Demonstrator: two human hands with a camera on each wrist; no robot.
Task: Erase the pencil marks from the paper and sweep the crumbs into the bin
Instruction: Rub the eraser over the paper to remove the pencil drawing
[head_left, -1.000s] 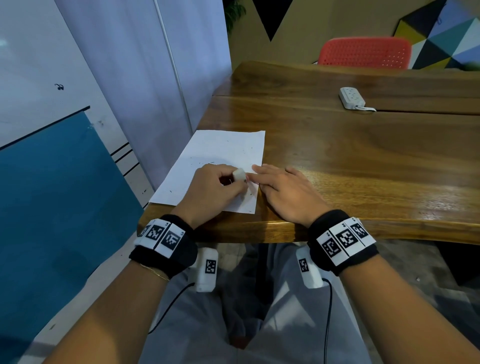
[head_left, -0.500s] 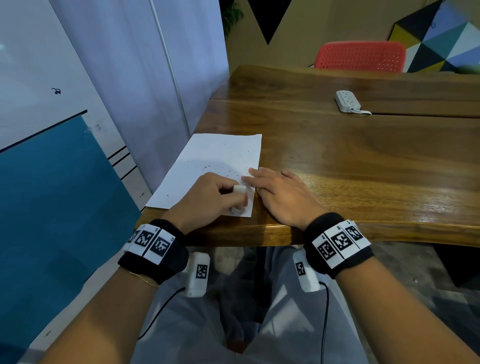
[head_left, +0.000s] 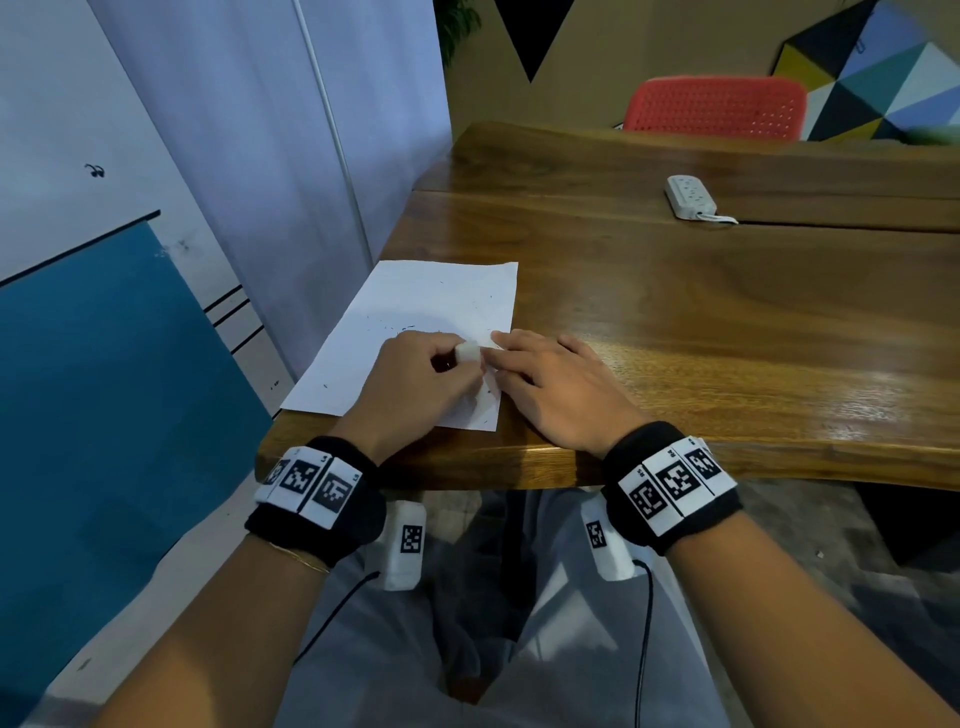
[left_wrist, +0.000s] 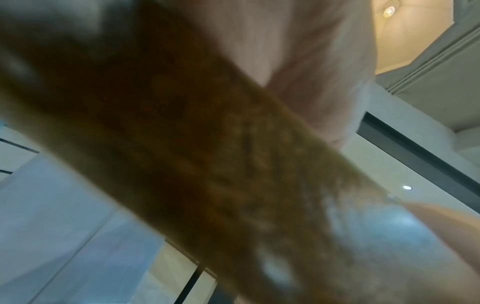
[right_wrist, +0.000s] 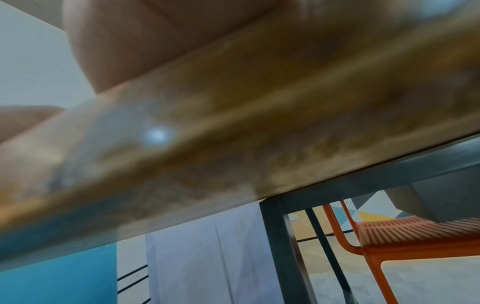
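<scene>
I see the paper (head_left: 415, 332) lying flat at the near left corner of the table (head_left: 727, 322), its near edge close to the table's near edge; small dark flecks and short pencil strokes are scattered over the sheet, thickest around its middle and along its right side. My left hand (head_left: 415, 387) rests on the near part of the paper with its fingers curled, pinching a small white eraser (head_left: 467, 352) between thumb and forefinger; the eraser stands out at the fingertips, over the right part of the sheet, though I cannot tell whether it touches the paper. My right hand (head_left: 556, 395) lies flat and spread, palm down; its fingers (head_left: 511, 345) are straight and press on the right edge of the paper, just beside the eraser, while the palm sits on bare wood; it has hold of nothing. Both wrists carry black bands with square coded markers; a thin cord runs from each down over my lap.

Far on the table, well apart from the sheet, lies a white power strip (head_left: 691, 196); beyond the far edge stands a red chair (head_left: 711, 106). The left wrist view is a blur of wood edge and skin; the right wrist view shows the table's underside edge (right_wrist: 233, 127), a dark leg and the chair (right_wrist: 415, 236) beyond it; neither shows fingers clearly.
</scene>
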